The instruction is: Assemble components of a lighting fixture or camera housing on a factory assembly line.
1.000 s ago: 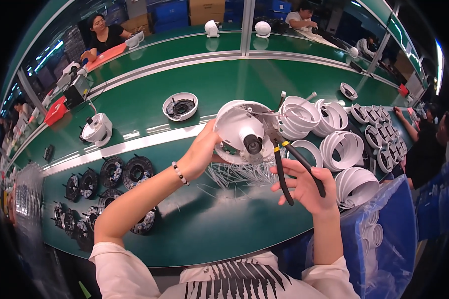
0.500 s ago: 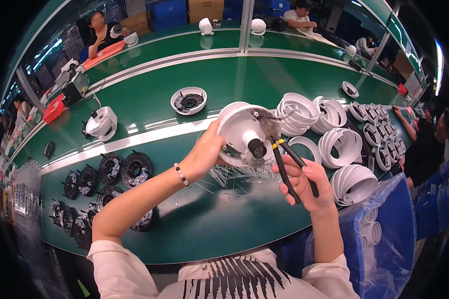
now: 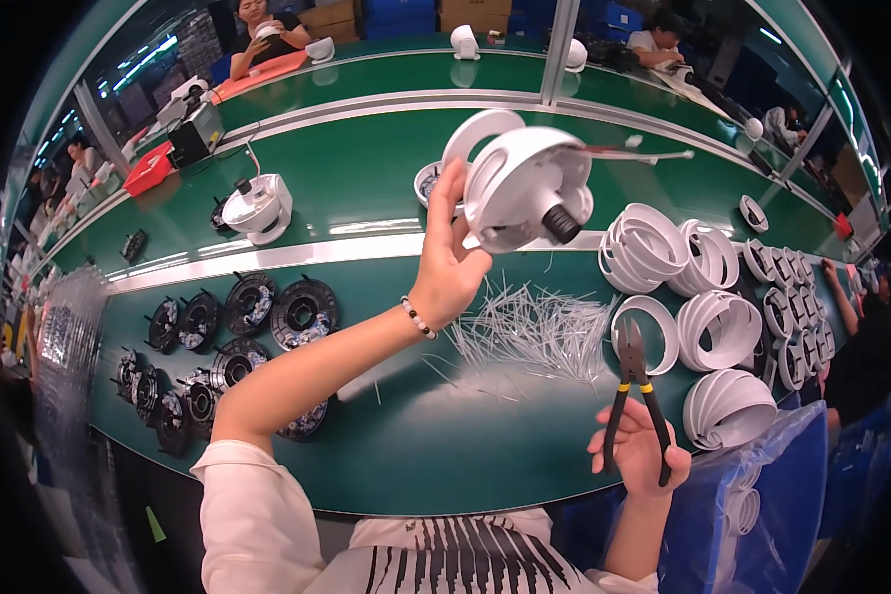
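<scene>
My left hand (image 3: pixel 452 267) grips a white dome camera housing (image 3: pixel 510 188) by its left side and holds it up above the bench. A black lens barrel (image 3: pixel 561 224) points out of the housing, and a thin cable (image 3: pixel 634 153) sticks out to the right. In my right hand (image 3: pixel 648 455) is a pair of black-handled cutting pliers (image 3: pixel 632 381) with yellow bands, jaws pointing away from me, apart from the housing. Between the hands, a loose pile of clear cable ties (image 3: pixel 535 332) lies on the green bench.
Several black round bases (image 3: pixel 307 314) stand at the left. White rings (image 3: pixel 721 330) are stacked at the right, beside a blue bin with a plastic liner (image 3: pixel 772 495). Another white camera (image 3: pixel 257 208) stands beyond the metal rail (image 3: pixel 366 247). People work across the bench.
My left hand has lifted the housing up and away, tilting it. My right hand has drawn the pliers back from it, down and to the right.
</scene>
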Available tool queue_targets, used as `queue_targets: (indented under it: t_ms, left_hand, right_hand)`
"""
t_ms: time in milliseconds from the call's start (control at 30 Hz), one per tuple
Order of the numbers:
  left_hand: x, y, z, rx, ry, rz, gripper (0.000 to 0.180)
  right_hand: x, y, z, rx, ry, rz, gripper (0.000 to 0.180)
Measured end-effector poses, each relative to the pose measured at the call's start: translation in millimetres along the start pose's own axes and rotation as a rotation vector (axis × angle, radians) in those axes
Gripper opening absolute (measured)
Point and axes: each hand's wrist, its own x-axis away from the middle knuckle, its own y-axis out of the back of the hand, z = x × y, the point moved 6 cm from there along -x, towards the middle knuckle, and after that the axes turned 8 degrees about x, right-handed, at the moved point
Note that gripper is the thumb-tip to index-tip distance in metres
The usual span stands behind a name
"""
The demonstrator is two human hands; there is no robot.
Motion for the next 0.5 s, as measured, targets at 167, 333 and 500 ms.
queue_targets:
  t_ms: [167, 333, 500]
  left_hand:
    - [-5.7, -28.8, 7.6, 0.498, 0.337, -0.046, 0.082]
    - [-8.5, -46.1, 122.5, -0.034, 0.682, -0.215, 0.081]
    - [-22.3, -71.3, 152.2, -0.104, 0.992, -0.043, 0.079]
  right_hand:
    - [4.1, 19.1, 0.3, -0.063, 0.112, -0.05, 0.081]
    - [-11.5, 13.3, -0.8, -0.273, 0.358, -0.098, 0.075]
    - [4.9, 9.9, 4.5, -0.217, 0.37, -0.176, 0.078]
